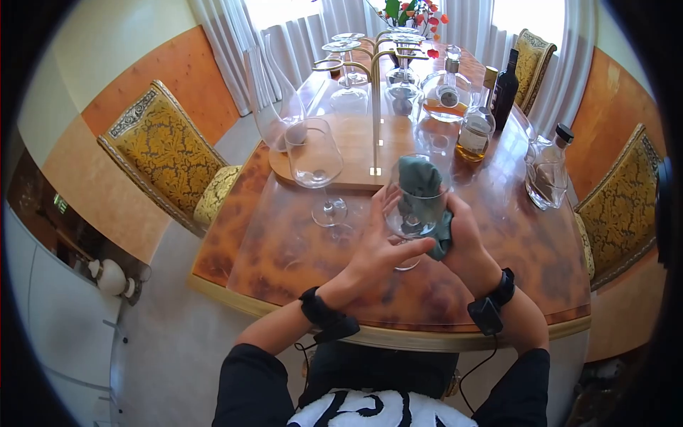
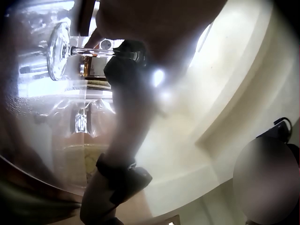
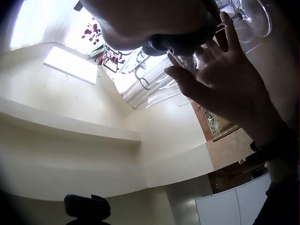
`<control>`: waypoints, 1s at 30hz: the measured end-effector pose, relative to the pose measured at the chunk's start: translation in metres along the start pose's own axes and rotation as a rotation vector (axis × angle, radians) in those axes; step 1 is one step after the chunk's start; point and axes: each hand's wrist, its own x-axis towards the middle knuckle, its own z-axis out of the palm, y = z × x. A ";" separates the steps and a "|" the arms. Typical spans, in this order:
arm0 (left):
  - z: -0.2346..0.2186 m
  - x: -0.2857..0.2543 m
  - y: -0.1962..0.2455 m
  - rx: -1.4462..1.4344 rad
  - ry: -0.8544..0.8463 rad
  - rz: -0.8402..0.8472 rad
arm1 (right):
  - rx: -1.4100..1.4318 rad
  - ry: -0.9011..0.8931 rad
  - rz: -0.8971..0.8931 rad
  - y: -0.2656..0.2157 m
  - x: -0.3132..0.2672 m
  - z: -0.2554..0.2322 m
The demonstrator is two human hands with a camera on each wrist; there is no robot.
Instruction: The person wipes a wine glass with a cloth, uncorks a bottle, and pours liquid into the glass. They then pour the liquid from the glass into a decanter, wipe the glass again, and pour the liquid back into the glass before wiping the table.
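1. Over the near edge of the desk (image 1: 284, 285), a person's left hand (image 1: 380, 249) cups the bowl of a wine glass (image 1: 416, 206), its fingers nearly straight against the glass.
2. The right hand (image 1: 462, 238) grips a dark green cloth (image 1: 420, 181), pressing it to the glass's far side; most of the cloth is stuffed inside the bowl.
3. The held glass sits just above the desk near its near-middle, its foot barely visible under the hands.
4. Just to the left, a second empty wine glass (image 1: 314, 167) stands upright on the desk.
5. Behind it, a wooden tray (image 1: 352, 153) carries a tall decanter (image 1: 274, 99) and a gold-coloured glass rack (image 1: 377, 85).
6. Toward the far right corner stand bottles and decanters, among them a dark bottle (image 1: 505, 89) and a square decanter (image 1: 546, 171) at the right edge.
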 end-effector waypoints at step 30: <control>-0.001 0.056 -0.009 -0.130 -0.033 -0.129 | 0.066 0.044 -0.130 -0.045 0.009 -0.080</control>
